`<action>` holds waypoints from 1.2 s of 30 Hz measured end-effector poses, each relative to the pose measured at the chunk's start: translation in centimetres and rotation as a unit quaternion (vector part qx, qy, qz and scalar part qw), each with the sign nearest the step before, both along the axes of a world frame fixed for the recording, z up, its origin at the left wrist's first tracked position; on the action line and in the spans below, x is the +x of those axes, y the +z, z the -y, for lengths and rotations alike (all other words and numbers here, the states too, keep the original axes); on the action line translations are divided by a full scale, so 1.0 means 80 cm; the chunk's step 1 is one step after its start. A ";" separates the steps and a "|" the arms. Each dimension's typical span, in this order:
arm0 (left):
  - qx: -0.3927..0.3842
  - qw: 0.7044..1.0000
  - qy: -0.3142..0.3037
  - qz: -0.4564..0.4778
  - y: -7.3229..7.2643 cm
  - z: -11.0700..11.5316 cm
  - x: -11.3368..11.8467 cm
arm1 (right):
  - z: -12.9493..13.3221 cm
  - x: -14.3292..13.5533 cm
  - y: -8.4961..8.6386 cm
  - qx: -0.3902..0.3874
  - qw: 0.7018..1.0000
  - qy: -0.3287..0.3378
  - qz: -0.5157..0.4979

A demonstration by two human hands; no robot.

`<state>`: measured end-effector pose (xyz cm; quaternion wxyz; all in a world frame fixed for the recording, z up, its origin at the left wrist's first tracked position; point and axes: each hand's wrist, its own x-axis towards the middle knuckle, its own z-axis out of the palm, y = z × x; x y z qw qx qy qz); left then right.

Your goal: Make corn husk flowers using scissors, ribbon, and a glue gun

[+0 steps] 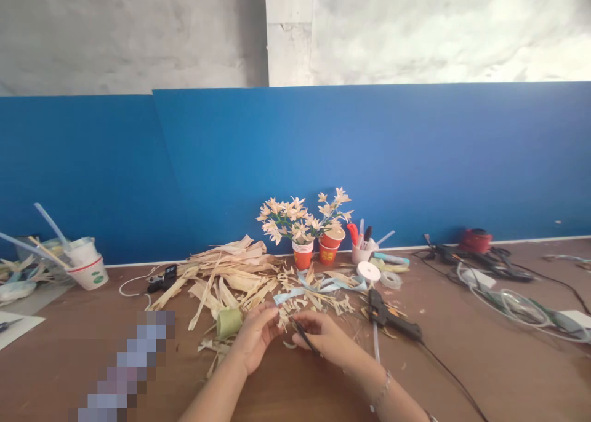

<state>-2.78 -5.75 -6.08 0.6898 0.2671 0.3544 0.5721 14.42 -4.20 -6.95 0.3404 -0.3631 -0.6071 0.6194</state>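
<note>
My left hand (pixel 258 334) is closed at the lower middle, thumb and fingers pinched on a small pale husk piece (pixel 283 318). Just right of it, my right hand (pixel 321 336) is wrapped round a dark, thin tool (pixel 305 336), whose tip points toward the husk piece; its exact kind is hard to make out. A green paper roll (pixel 228 323) lies left of my left hand. Beyond both hands are pale husk scraps (pixel 339 302) and a light blue strip (pixel 290 295). Behind them, pale husk flowers (pixel 295 216) stand in a red cup (pixel 303 257).
A husk pile (pixel 235 265) spreads at the back left of the brown table (pixel 152 360). Right of my hands lies a black glue gun (pixel 392 318) with its cord. White tape rolls (pixel 369 271), a pen cup (pixel 362 251) and tangled cables (pixel 512 302) are farther right.
</note>
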 end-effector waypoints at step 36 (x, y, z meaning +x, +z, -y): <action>-0.030 0.997 0.000 0.071 0.003 0.000 0.000 | 0.006 -0.009 0.002 0.056 0.998 -0.002 -0.024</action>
